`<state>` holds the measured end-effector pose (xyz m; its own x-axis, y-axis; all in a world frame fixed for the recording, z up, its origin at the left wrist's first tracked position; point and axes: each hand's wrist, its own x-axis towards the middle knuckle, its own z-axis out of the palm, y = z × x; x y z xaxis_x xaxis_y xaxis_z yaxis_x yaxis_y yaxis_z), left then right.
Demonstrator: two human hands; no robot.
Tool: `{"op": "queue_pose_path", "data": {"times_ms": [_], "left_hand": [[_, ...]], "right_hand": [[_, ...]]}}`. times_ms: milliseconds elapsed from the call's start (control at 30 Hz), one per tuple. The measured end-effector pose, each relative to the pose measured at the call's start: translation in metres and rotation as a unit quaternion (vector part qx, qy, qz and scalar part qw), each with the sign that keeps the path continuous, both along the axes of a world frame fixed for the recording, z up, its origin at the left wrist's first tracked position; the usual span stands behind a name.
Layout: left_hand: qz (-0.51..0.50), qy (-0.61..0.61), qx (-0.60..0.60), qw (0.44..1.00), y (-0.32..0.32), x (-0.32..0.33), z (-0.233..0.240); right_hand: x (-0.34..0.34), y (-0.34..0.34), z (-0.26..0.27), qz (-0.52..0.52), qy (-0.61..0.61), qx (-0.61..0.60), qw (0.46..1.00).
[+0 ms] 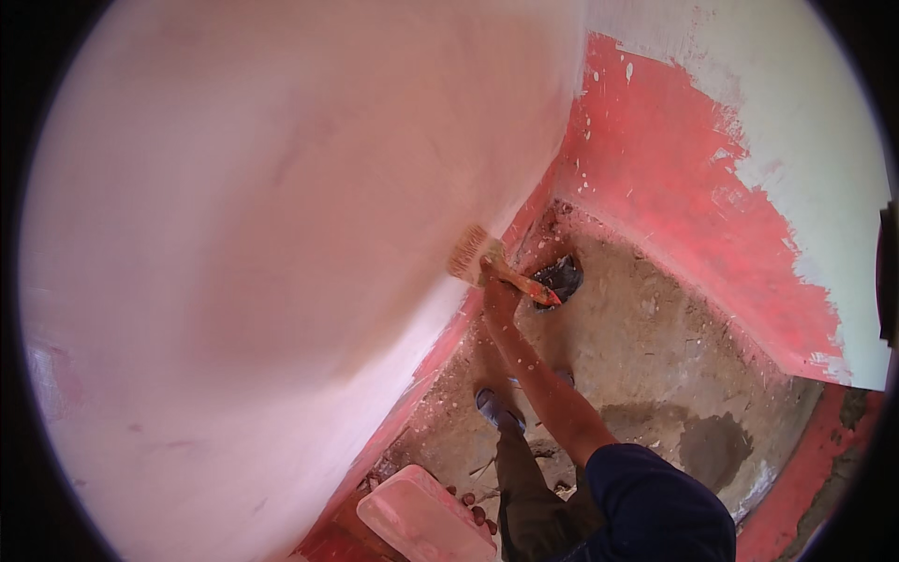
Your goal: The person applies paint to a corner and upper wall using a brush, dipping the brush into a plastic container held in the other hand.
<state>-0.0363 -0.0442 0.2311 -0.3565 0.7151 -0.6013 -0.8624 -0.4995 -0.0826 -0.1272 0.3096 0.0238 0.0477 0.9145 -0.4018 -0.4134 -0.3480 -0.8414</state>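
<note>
My right hand (498, 291) grips a wide flat paintbrush (469, 254) near its ferrule. The bristles are stained pinkish and lie at or close to the pale pink wall (295, 232); I cannot tell whether they touch it. Its wooden handle, smeared with red paint, points down to the right. At the bottom of the view, the fingers of my left hand (479, 511) curl around the side of a translucent plastic container (420, 511) coated in pink. The rest of that hand is hidden, and the container's contents cannot be made out.
A black bag or vessel (562, 279) sits on the rough floor (653, 330) near the corner. The adjoining wall has a red painted area (653, 161) with a ragged edge against whitish paint (808, 140). My sandalled foot (499, 409) stands beside the wall's red base. A dark damp patch (716, 449) marks the floor.
</note>
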Motion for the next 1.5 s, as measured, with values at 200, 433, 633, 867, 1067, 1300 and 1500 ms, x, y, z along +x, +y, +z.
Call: {"op": "queue_pose_path", "data": {"times_ms": [200, 433, 633, 867, 1067, 1300, 1500], "left_hand": [[-0.008, 0.01, 0.003, 1.0, -0.004, 0.003, 0.006], [-0.022, 0.03, 0.016, 0.999, 0.0, 0.003, 0.016], [-0.023, 0.042, 0.023, 0.999, -0.004, 0.007, 0.017], [-0.026, 0.054, 0.013, 0.998, -0.015, 0.009, 0.016], [-0.023, 0.061, 0.011, 0.998, -0.022, 0.011, 0.017], [-0.031, 0.074, 0.001, 0.997, -0.041, 0.008, 0.016], [-0.036, 0.082, -0.006, 0.996, -0.062, 0.005, 0.018]], "right_hand": [[-0.007, -0.009, 0.075, 0.019, 0.005, 0.005, 1.0], [-0.011, -0.024, 0.17, 0.043, 0.057, 0.037, 0.997], [-0.013, -0.044, 0.099, 0.045, -0.032, 0.041, 0.998], [-0.006, -0.065, 0.022, 0.082, -0.039, -0.027, 0.995], [-0.028, -0.062, 0.12, 0.079, -0.044, 0.043, 0.995], [-0.024, -0.064, 0.03, 0.06, -0.187, 0.024, 0.98], [-0.033, -0.075, 0.067, 0.08, -0.151, 0.052, 0.984]]}}
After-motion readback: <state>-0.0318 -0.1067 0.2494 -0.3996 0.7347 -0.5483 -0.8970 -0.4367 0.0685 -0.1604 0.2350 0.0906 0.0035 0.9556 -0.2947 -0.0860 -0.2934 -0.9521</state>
